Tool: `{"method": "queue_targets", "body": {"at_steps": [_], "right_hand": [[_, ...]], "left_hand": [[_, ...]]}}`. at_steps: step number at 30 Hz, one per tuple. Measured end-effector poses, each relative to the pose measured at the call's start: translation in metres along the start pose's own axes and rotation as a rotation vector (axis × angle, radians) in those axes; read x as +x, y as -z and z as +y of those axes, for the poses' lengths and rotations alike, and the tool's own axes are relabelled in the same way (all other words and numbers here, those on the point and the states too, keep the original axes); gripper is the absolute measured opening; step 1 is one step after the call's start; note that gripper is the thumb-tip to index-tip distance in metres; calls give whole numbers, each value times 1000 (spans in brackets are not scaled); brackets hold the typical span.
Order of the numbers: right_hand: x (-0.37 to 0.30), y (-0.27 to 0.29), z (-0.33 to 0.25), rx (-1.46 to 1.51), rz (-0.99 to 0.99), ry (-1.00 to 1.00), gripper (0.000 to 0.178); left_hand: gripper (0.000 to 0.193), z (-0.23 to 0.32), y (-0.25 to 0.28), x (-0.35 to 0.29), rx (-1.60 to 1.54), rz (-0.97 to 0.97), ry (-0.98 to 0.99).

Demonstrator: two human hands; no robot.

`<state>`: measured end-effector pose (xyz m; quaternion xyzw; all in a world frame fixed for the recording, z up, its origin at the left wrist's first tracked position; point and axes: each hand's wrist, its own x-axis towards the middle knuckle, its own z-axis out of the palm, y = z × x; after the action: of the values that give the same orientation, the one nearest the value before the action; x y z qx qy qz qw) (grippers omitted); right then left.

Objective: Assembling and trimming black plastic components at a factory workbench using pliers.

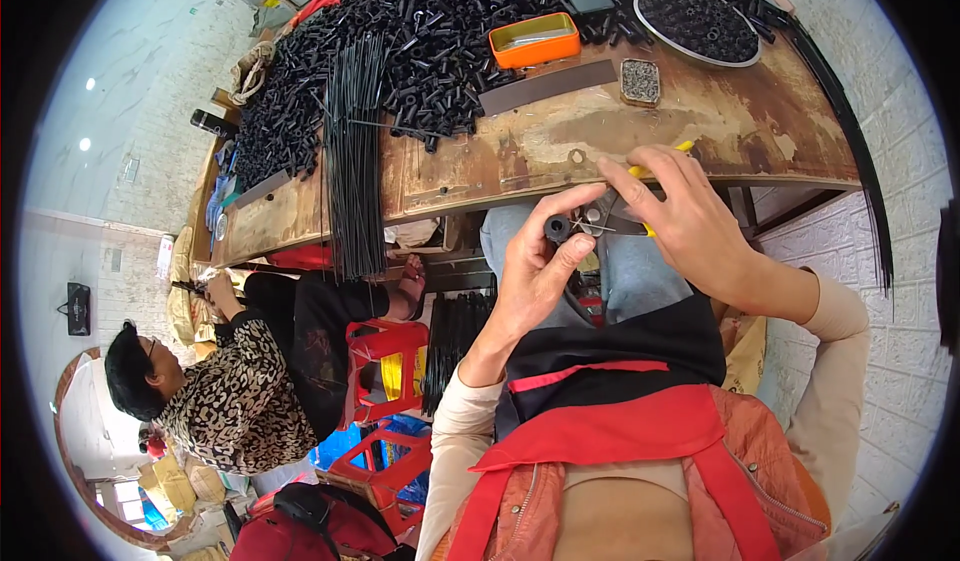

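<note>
My left hand [528, 276] is closed around a short black tube [557, 228], its round open end facing up toward me. A thin wire-like piece [598, 226] shows beside the tube, between my two hands; how it joins the tube is too small to tell. With bent fingers, my right hand [695, 216] grips pliers with yellow handles [684, 147]. The metal jaws are partly hidden behind my fingers, close to the tube. Both hands are held above my lap, just short of the wooden table's [560, 176] front edge.
A large heap of black tubes [430, 41] covers the table's far left. A bundle of thin black rods [355, 161] overhangs the edge. Behind lie an orange tray [535, 53], a small box of metal bits [640, 82] and a round tray [640, 23]. A co-worker [240, 391] sits at left.
</note>
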<state>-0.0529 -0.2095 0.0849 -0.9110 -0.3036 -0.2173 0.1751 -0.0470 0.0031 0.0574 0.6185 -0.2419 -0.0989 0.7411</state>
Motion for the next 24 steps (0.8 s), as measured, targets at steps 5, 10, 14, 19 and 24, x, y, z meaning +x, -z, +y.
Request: {"method": "queue_targets", "body": {"at_steps": [5,10,14,19,24], "right_hand": [[-5,6,-2,-138,-26,-13,58],[-11,21,-4,-159,-117,-22,55],[-13,39,7,-89,-75,154,53],[-2,62,1,1204,-1168,-688,49],[-23,46,5,296,-109,-21,40]], "left_hand": [[44,1,-6,-4,-2,73,35],[47,7,-9,-1,-24,83,29],[49,6,0,-4,47,-46,-2],[46,9,-1,-13,17,-282,222],[44,19,-11,-1,56,-103,92]]}}
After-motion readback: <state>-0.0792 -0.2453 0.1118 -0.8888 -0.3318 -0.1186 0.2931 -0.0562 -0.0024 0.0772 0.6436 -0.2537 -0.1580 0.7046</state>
